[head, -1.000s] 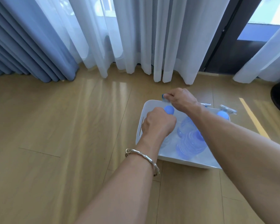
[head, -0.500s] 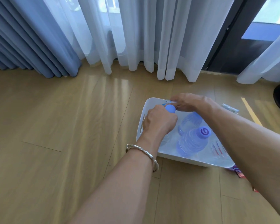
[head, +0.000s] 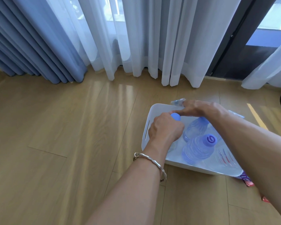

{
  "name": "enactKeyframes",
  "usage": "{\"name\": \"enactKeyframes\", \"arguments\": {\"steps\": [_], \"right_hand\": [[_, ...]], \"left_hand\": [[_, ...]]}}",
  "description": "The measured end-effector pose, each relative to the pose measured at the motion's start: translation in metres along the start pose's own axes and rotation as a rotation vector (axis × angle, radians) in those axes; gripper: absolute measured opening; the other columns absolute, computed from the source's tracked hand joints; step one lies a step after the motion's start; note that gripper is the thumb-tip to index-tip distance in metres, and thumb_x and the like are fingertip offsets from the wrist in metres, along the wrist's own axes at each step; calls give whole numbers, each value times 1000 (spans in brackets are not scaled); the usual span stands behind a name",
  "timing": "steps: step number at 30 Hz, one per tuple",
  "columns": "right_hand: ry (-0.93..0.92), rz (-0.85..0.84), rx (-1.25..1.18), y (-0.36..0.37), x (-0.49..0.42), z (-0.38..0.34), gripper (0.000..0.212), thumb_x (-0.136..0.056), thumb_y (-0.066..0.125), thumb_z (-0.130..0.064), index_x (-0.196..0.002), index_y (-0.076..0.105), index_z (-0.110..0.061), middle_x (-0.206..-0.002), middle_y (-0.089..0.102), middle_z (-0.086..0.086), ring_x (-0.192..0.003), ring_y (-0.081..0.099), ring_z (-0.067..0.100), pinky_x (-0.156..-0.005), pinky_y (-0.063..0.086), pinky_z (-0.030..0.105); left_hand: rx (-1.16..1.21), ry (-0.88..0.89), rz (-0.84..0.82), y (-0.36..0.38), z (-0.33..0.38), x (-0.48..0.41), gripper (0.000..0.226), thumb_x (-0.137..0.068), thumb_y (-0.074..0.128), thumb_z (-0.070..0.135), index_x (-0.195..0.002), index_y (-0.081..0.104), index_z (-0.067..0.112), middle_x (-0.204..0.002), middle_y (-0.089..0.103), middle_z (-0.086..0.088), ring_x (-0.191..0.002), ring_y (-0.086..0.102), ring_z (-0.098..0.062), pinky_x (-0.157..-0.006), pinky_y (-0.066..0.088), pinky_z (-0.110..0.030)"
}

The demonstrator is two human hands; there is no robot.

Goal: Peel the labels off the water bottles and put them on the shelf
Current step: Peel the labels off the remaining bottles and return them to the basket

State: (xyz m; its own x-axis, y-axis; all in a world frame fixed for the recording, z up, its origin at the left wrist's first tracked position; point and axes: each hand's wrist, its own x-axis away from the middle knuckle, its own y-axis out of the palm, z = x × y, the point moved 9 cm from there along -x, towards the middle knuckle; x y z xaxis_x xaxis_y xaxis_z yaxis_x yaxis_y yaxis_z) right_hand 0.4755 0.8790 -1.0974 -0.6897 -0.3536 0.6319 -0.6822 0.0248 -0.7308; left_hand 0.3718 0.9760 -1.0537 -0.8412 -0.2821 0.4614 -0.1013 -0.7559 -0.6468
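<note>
A red wrapper (head: 248,182) lies on the floor (head: 71,143), touching the near right corner of the white bin (head: 154,111). Inside the bin stand clear bottles (head: 198,150) with blue caps; one at the right carries red print. At the bin's left side the left hand (head: 165,130), its fingers curled, grips one bottle (head: 224,117), of which only the blue cap shows. The right hand (head: 199,108) reaches across it, its fingers pinching a crumpled label (head: 178,101) over the far rim. Curtains (head: 136,38) hang behind.
</note>
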Motion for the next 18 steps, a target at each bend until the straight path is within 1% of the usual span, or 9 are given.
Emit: {"name": "enactKeyframes", "arguments": {"steps": [2, 4, 7, 9, 11, 13, 14, 16, 18], "right_hand": [[5, 32, 22, -3, -2, 2, 80, -81, 48, -72, -149, 33, -31, -150, 41, 5, -130, 45, 26, -103, 35, 36], [0, 61, 44, -8, 2, 3, 72, -87, 50, -63, -148, 36, -27, -146, 46, 5, -127, 47, 26, -98, 37, 34], [35, 86, 81, -14, 8, 11, 68, -88, 49, -62, -143, 44, -22, -141, 50, 6, -125, 48, 27, -95, 37, 34], [40, 79, 99, -11, 9, 14, 66, -90, 46, -63, -142, 45, -22, -142, 49, 7, -126, 46, 28, -98, 36, 36], [79, 102, 184, -11, 11, 17, 63, -92, 42, -62, -143, 43, -26, -146, 45, 6, -135, 36, 29, -108, 31, 43], [141, 129, 282, -14, 13, 22, 58, -94, 41, -59, -143, 43, -28, -149, 41, 5, -141, 25, 30, -113, 23, 48], [161, 137, 291, -15, 15, 25, 54, -95, 41, -55, -142, 45, -27, -148, 42, 6, -141, 24, 30, -113, 22, 49], [143, 202, 215, -19, 22, 26, 44, -97, 41, -45, -131, 55, -22, -138, 51, 8, -132, 38, 31, -107, 30, 46], [96, 328, 90, -27, 36, 27, 35, -96, 41, -32, -116, 64, -15, -121, 62, 11, -111, 53, 31, -91, 41, 38]], "left_hand": [[-17, -7, 5, 2, 0, -2, 32, -87, 49, 23, -117, 58, 17, -106, 60, -7, -83, 50, -25, -70, 41, -29], [-31, -14, 16, 2, 1, -3, 30, -86, 50, 23, -114, 59, 15, -104, 60, -6, -83, 51, -26, -69, 41, -29], [-47, -20, 25, 1, 1, -6, 31, -87, 50, 25, -115, 59, 14, -108, 62, -7, -89, 56, -28, -70, 43, -29], [-60, -24, 35, 1, 0, -8, 32, -87, 48, 26, -114, 59, 13, -108, 62, -8, -88, 56, -28, -69, 42, -30], [-79, -24, 40, 1, 0, -8, 33, -86, 46, 27, -112, 60, 12, -106, 62, -8, -84, 53, -27, -68, 41, -30], [-114, -21, 42, 1, 0, -9, 34, -87, 44, 28, -109, 61, 9, -99, 61, -9, -82, 52, -28, -67, 40, -29], [-128, -22, 40, 1, 0, -11, 33, -88, 42, 28, -105, 61, 8, -95, 60, -9, -81, 52, -30, -68, 41, -29], [-132, -33, 45, -3, -1, -12, 27, -87, 40, 28, -93, 60, 10, -88, 60, -9, -80, 55, -32, -65, 44, -28], [-155, -35, 58, -8, 0, -12, 24, -87, 39, 31, -77, 52, 13, -84, 60, -11, -75, 54, -31, -59, 39, -27]]}}
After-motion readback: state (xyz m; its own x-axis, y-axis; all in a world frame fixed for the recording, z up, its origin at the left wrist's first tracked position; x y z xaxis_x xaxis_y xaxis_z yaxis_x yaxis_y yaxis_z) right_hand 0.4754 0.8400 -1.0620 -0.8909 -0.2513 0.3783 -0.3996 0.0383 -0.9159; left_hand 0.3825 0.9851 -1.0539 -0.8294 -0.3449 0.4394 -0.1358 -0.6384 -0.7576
